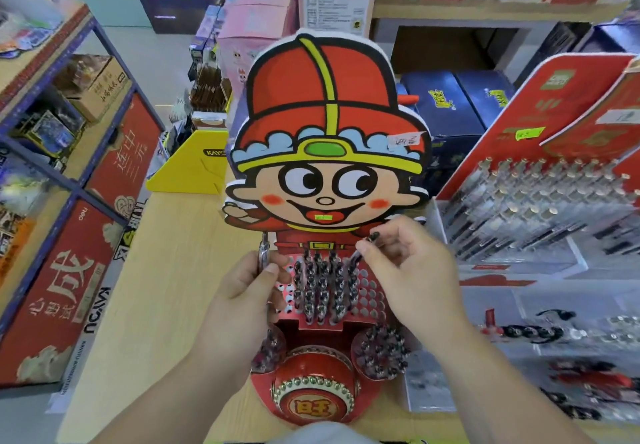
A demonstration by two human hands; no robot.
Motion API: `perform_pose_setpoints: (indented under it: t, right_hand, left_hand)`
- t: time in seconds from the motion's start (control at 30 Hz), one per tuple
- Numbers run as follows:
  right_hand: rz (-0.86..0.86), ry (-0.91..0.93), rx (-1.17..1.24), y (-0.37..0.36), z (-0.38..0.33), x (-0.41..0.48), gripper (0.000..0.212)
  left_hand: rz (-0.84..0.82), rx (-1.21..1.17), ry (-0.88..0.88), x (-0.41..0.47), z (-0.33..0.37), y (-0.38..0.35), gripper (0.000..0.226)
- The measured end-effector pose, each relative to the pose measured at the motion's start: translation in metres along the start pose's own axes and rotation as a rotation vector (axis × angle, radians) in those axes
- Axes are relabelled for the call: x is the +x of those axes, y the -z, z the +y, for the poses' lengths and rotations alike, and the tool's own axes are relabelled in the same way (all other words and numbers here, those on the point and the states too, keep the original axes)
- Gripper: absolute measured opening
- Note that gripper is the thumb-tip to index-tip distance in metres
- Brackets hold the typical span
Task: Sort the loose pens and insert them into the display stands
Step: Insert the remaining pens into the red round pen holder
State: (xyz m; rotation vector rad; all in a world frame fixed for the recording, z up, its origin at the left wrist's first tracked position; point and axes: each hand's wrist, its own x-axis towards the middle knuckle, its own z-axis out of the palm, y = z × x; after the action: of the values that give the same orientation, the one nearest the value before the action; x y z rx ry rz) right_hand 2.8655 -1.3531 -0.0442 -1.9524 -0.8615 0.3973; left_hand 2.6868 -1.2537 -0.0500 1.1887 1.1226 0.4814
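Right grip (412, 270) pinches dark pen (366, 245), tip over hole grid (370, 291) just below it. Left grip (242, 291) holds spare pen (264, 254). Plan: straighten pen, pick a free hole beside the filled rows, push straight down.

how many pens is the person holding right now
2: one clear pen upright in the left hand, one dark pen pinched in the right hand over the cartoon stand. More could be hidden in the left palm.
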Motion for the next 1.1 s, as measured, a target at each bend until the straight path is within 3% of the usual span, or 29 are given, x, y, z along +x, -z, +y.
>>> perform_pose_setpoints:
  t: [0.3,0.57,0.87,1.1]
  right_hand:
    - [-0.059,0.025,0.002,0.001,0.002,0.006,0.013]
    - [-0.258,0.030,-0.015,0.001,0.008,0.008,0.005]
    - [-0.385,-0.061,-0.027,0.005,0.002,0.024,0.010]
    - [-0.451,-0.013,-0.047,0.008,-0.001,0.029,0.021]
  left_hand:
    - [-0.028,0.015,0.005,0.002,-0.005,0.001,0.026]
    - [-0.047,0.079,-0.029,0.005,-0.008,0.002,0.029]
    - [-0.047,0.081,-0.038,0.004,-0.010,0.002,0.030]
    - [-0.051,0.057,-0.051,0.002,-0.010,0.003,0.029]
